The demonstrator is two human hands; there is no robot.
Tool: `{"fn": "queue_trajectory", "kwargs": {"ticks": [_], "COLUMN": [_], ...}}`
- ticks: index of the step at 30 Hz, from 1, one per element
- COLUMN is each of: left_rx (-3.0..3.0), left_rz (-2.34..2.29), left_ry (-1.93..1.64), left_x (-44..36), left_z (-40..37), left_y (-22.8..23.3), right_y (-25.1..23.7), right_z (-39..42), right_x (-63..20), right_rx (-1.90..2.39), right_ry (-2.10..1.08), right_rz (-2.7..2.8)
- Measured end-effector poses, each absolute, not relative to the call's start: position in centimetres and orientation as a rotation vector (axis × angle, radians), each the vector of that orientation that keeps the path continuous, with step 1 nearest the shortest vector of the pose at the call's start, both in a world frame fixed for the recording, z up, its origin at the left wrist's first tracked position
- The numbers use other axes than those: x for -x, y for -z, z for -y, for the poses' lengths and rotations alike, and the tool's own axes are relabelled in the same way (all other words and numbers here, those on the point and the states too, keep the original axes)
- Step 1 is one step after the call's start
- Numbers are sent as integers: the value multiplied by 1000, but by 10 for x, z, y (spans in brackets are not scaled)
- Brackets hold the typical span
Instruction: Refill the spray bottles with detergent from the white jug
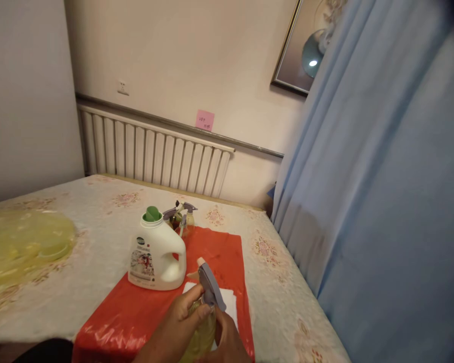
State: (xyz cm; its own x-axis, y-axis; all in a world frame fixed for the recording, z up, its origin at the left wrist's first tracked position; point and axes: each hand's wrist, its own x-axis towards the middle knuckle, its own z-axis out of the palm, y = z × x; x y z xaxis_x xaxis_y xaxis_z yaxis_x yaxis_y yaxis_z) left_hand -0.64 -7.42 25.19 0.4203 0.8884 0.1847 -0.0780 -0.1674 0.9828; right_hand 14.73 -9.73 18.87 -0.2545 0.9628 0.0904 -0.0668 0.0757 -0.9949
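A clear spray bottle [201, 338] with yellowish liquid and a grey trigger head [211, 286] stands close to me at the bottom of the view. My left hand [177, 320] grips it near the neck, thumb and forefinger just under the trigger. From the other side my right hand [229, 340] wraps round the bottle; part of its fingers is hidden. Under and behind the bottle lies a white sheet [230, 301] on a red plastic mat [215, 252]. Just beyond my left hand stands a white detergent jug [157, 254] with a green spout [152, 214] in its open mouth.
Several more spray bottles [189, 217] stand behind the jug. A translucent yellow basin-like object [26, 242] sits at the left on the flowered tablecloth [106, 217]. A blue curtain [371, 176] hangs along the right side; a radiator [155, 151] lines the back wall.
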Motion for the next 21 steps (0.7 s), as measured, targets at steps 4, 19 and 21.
{"fn": "queue_trajectory", "kwargs": {"ticks": [4, 19, 21], "left_rx": [-1489, -1468, -1452], "left_rz": [-897, -754, -744], "left_ry": [-1121, -949, -955], "left_x": [0, 23, 22], "left_z": [79, 77, 75], "left_y": [-249, -253, -250], "right_y": [-185, -199, -200], "right_z": [96, 100, 101], "right_x": [-138, -134, -132], "right_rx": [1021, 1019, 1001], "right_ry": [-1277, -1223, -1271], "right_rz": [1402, 1409, 1388]}}
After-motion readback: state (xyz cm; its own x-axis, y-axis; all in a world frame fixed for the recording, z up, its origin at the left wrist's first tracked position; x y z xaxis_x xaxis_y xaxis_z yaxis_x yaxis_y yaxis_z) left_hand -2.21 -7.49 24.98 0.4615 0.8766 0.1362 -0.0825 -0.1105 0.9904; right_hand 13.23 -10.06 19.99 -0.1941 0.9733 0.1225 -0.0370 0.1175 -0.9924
